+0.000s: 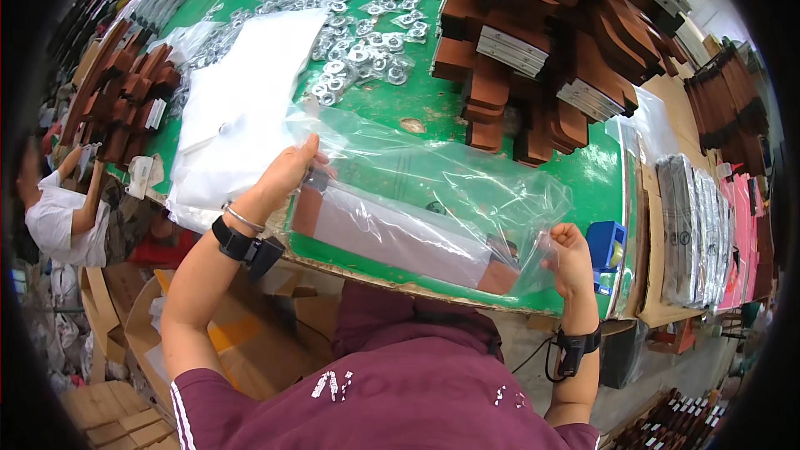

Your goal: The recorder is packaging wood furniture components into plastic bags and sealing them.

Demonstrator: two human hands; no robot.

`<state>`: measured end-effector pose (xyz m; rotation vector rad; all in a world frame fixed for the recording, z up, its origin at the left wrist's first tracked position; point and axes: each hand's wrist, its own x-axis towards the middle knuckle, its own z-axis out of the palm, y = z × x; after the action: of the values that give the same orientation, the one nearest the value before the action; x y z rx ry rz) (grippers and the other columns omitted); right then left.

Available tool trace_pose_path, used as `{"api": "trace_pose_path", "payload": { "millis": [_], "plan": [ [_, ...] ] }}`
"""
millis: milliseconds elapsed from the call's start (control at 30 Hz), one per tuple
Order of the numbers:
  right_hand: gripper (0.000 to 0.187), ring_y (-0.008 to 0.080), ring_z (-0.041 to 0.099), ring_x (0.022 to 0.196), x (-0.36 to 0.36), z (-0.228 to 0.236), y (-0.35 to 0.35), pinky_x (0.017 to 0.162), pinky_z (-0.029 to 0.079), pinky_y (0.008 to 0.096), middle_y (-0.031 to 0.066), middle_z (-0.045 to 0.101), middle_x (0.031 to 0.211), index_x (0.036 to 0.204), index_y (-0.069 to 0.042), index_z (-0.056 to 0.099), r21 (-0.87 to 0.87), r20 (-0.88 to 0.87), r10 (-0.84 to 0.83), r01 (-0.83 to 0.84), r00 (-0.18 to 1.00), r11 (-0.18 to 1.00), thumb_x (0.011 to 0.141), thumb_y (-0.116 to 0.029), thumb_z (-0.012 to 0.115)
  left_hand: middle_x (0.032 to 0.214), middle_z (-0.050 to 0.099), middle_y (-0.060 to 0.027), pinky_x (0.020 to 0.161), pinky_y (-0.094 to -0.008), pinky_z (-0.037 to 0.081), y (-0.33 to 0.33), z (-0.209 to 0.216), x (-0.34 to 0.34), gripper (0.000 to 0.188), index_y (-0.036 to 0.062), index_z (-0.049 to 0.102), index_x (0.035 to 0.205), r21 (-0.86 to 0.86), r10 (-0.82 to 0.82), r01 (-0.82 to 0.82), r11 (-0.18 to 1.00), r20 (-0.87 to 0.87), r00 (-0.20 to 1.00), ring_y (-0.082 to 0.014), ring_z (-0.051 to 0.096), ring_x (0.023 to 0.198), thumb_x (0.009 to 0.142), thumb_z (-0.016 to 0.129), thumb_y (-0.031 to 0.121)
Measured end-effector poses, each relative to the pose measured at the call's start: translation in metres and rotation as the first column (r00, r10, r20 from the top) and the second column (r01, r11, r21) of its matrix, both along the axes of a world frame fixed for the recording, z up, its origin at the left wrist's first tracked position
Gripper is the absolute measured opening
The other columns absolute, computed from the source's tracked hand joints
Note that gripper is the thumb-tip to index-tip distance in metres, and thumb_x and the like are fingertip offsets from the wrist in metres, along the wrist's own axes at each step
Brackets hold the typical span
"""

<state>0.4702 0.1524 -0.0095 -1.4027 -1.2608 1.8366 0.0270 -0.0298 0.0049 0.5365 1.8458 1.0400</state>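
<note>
A long brown wooden piece, its middle wrapped in a pale sheet, lies inside a clear plastic bag along the front of the green table. My left hand is closed on the bag at its left side, by the wooden piece's left end, thumb up and the other fingers partly hidden behind. My right hand pinches the right end of the bag with curled fingers. The bag's loose film is spread above the wooden piece, crumpled and shiny.
A stack of white plastic bags lies left of the bag. Behind are many small bagged metal parts. Brown wooden pieces are piled at back right. A blue tape dispenser stands right of my right hand. Another person works at left.
</note>
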Motion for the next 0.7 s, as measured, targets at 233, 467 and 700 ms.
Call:
{"api": "trace_pose_path", "payload": {
  "millis": [233, 467, 700],
  "plan": [
    [0.020, 0.0196, 0.064, 0.098, -0.022, 0.030, 0.006, 0.086, 0.051, 0.0344, 0.0100, 0.068, 0.110, 0.104, 0.002, 0.065, 0.208, -0.015, 0.596, -0.581, 0.803, 0.787, 0.089, -0.010, 0.062, 0.083, 0.070, -0.0137, 0.075, -0.0310, 0.050, -0.002, -0.008, 0.015, 0.053, 0.0013, 0.060, 0.093, 0.216, 0.112, -0.107, 0.971, -0.014, 0.994, -0.0196, 0.065, 0.079, 0.103, 0.041, 0.049],
    [0.024, 0.0288, 0.062, 0.111, -0.104, 0.012, 0.021, 0.096, 0.047, 0.0357, 0.0139, 0.065, 0.120, 0.111, -0.006, 0.067, 0.476, -0.064, 0.745, -0.636, 0.664, 0.608, 0.088, -0.014, 0.066, 0.082, 0.069, -0.0139, 0.071, -0.0298, 0.051, 0.000, -0.011, 0.030, 0.051, 0.0020, 0.058, 0.092, 0.321, 0.199, -0.177, 0.930, -0.036, 0.979, -0.0181, 0.064, 0.072, 0.104, 0.040, 0.048],
    [0.033, 0.0389, 0.061, 0.085, -0.170, 0.008, 0.002, 0.077, 0.048, 0.0468, 0.0177, 0.062, 0.086, 0.103, -0.004, 0.065, 0.281, 0.707, 0.667, -0.959, 0.236, 0.042, 0.095, -0.034, 0.055, 0.082, 0.069, -0.0146, 0.072, -0.0334, 0.051, -0.004, -0.017, 0.025, 0.054, -0.0002, 0.060, 0.093, 0.354, 0.147, -0.079, 0.932, -0.170, 0.974, -0.0220, 0.065, 0.072, 0.104, 0.039, 0.049]
  ]
}}
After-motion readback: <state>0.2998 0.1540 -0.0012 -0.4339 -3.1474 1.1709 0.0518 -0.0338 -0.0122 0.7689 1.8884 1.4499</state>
